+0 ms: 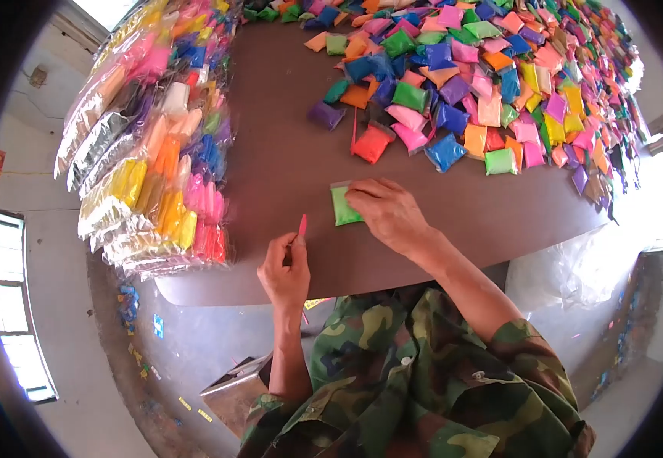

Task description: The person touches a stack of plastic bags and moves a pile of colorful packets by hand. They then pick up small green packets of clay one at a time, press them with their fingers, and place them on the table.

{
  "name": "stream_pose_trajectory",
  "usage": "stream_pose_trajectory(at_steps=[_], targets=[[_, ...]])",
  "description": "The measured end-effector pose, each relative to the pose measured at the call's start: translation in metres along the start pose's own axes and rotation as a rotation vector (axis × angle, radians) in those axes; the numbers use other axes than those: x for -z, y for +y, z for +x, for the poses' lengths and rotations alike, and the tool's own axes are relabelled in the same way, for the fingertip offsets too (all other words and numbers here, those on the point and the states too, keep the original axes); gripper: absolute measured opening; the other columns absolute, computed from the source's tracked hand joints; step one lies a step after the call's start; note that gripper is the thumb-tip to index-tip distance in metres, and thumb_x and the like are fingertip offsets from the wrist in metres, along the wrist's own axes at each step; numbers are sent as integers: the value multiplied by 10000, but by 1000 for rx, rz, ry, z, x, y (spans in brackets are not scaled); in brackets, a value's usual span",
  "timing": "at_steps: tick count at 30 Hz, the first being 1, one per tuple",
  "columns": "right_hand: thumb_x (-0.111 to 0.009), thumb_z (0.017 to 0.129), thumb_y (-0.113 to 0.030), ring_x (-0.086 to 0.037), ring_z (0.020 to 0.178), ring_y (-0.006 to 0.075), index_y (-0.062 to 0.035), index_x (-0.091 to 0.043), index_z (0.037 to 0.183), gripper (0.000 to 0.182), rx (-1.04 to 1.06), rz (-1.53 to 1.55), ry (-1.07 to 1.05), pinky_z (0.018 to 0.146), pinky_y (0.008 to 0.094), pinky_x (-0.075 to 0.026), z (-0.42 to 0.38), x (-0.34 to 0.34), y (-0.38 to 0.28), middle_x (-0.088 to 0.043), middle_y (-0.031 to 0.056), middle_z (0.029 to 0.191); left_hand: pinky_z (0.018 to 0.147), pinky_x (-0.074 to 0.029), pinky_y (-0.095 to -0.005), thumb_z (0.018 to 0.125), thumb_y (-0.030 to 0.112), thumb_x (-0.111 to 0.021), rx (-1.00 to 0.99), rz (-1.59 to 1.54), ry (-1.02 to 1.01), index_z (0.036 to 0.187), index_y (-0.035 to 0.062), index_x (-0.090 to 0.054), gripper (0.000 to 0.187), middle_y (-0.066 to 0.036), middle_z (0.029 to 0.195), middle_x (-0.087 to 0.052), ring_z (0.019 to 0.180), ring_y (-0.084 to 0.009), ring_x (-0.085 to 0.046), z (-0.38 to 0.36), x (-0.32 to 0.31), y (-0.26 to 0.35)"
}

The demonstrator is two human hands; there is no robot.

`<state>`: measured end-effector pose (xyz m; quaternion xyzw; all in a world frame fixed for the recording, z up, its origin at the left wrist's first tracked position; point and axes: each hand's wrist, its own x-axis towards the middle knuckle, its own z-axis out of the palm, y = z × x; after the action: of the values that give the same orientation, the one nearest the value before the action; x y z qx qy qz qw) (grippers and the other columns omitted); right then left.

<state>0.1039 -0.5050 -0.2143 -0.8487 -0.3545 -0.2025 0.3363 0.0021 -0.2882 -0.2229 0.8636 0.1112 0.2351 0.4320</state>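
My left hand (284,271) is closed around a small pink plastic stick (302,224), whose tip points up from between thumb and fingers. To its right, my right hand (389,215) pinches the upper right part of a light green packet (343,208) at the table surface. The packet is a small, flat, squarish pouch with a clear strip along its top edge. My right fingertips cover part of it. Beyond the right hand lie a red packet (372,143) and a blue packet (446,153), at the near edge of a large heap.
The heap of many-coloured packets (453,95) spreads over the far and right parts of the brown table (270,114). Stacked clear bags with coloured contents (148,183) line the left side. Below are a box (236,393) and, at right, clear plastic sheeting (576,267).
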Motion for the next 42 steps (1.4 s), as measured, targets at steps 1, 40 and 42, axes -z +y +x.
stream_pose_trajectory(at_steps=[1, 40, 42], targets=[[-664, 831, -38, -690, 981, 327, -48, -677, 1010, 180, 6, 2, -6, 856, 425, -570, 5, -5, 0, -702, 96, 1092, 582, -505, -281, 975, 112, -760, 11, -23, 3, 1009, 25, -730, 98, -71, 696, -689, 600, -105, -639, 1, 0, -2], [-697, 913, -138, -696, 1163, 372, -21, -771, 1111, 241, 143, -658, 90, 1007, 487, -548, 171, 190, 232, -748, 166, 1202, 586, -488, -245, 1003, 111, -742, 261, -110, -47, 1046, -24, -734, 141, -29, 731, -694, 658, -66, -629, 9, 5, 5], [-703, 932, -185, -712, 1102, 363, -113, -770, 1175, 263, 34, -577, 174, 924, 486, -555, 160, 195, 226, -751, 156, 1190, 584, -490, -247, 1002, 116, -744, 249, -117, -49, 1043, -23, -734, 145, -31, 733, -694, 653, -70, -631, 9, 6, 5]])
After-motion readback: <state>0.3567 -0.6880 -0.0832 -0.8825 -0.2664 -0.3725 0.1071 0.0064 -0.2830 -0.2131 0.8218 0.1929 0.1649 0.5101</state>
